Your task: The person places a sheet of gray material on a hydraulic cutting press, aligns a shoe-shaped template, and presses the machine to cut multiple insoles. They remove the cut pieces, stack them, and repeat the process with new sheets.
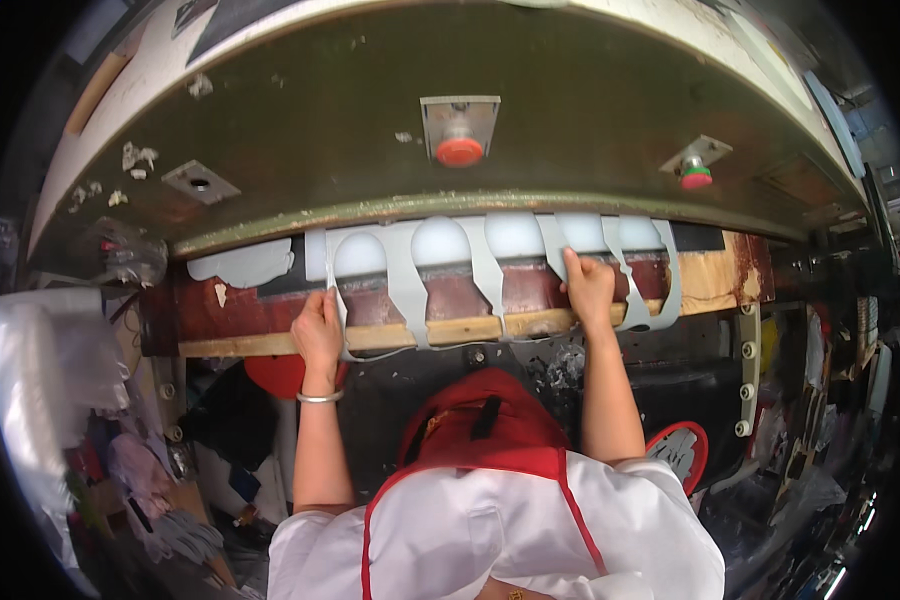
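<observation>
A pale grey sheet [407, 290] with a row of long, round-ended cut-outs lies across the machine bed and hangs over its front edge. At its left side, my left hand [317, 328] is closed on the narrow edge strip. My right hand [590, 288] pinches one of the strips between cut-outs toward the right, thumb on top. White rounded areas [440, 243] show in the far ends of the openings; what they belong to I cannot tell. Through the near ends appear the maroon board [370, 306] and its wooden front edge [465, 330].
The dark green machine beam [320, 110] spans above the bed, bearing a red push button [460, 151] and a red-green one [696, 176]. A pale scrap [240, 263] lies on the bed's left. A red-rimmed bin [703, 455] stands below right; plastic sheeting [55, 350] hangs left.
</observation>
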A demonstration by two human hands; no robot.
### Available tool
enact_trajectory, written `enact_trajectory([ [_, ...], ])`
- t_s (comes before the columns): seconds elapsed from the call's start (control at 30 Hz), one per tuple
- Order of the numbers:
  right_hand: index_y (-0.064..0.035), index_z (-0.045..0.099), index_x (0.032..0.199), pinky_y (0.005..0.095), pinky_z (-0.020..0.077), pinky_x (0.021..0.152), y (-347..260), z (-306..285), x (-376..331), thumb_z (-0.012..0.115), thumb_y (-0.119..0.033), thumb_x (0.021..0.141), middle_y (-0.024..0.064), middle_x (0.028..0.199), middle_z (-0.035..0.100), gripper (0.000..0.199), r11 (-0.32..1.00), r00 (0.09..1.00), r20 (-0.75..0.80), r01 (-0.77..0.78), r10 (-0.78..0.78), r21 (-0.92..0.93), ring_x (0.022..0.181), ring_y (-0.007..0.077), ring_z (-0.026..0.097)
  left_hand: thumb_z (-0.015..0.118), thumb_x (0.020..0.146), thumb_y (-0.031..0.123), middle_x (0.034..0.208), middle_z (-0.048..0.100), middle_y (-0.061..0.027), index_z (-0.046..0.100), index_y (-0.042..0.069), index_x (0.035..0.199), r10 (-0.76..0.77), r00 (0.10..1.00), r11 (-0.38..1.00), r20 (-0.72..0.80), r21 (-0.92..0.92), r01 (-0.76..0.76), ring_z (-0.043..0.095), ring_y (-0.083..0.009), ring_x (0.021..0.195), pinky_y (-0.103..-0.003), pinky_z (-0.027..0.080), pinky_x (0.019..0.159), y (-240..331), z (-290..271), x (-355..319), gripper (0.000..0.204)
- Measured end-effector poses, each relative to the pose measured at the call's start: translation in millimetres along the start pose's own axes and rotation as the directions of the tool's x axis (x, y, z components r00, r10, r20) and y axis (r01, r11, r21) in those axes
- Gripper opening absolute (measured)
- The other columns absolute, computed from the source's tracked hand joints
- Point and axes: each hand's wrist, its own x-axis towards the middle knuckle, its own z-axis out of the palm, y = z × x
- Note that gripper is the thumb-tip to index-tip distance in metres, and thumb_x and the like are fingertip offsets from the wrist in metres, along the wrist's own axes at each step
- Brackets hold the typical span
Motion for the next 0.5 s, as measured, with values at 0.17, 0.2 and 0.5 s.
enact_trajectory([
  [0.17,0.0039,0.055,0.061,0.03,0.0388,0.047,17.5,-22.1,-34.1,0.061,-0.025,0.089,0.0053,0.048,0.05,0.041,0.996,0.989,0.136,0.062,-0.054,-0.057,0.046,0.0109,0.044,0.048,0.095,0.023,0.072,0.059,-0.0215,0.057,0.005,0.082,0.036,0.999,0.99,-0.025,-0.137,-0.039,0.055,-0.0437,0.067,-0.048,0.042,0.056,-22.1,0.7,-44.6,0.024],
  [0.2,0.0039,0.055,0.062,0.0296,0.0389,0.048,17.4,-29.4,-49.7,0.061,-0.023,0.089,0.005,0.049,0.05,0.039,0.991,0.991,0.132,0.014,0.003,-0.13,0.047,0.0116,0.043,0.048,0.095,0.022,0.073,0.059,-0.0213,0.057,0.004,0.083,0.053,0.998,0.985,-0.042,-0.161,-0.059,0.055,-0.0434,0.068,-0.048,0.042,0.057,-26.3,-2.2,-53.1,0.023],
  [0.5,-0.0048,0.047,0.132,0.0406,0.0403,0.099,-77.3,27.6,-69.3,0.077,-0.024,0.071,0.0173,0.118,0.058,0.071,0.896,0.863,0.255,0.442,-0.437,0.04,0.111,0.0285,0.054,0.044,0.096,0.03,0.06,0.059,-0.0159,0.054,0.005,0.084,-0.045,0.975,0.958,0.219,-0.266,0.104,0.059,-0.0399,0.062,-0.046,0.045,0.058,-36.6,-35.2,-120.3,0.03],
])
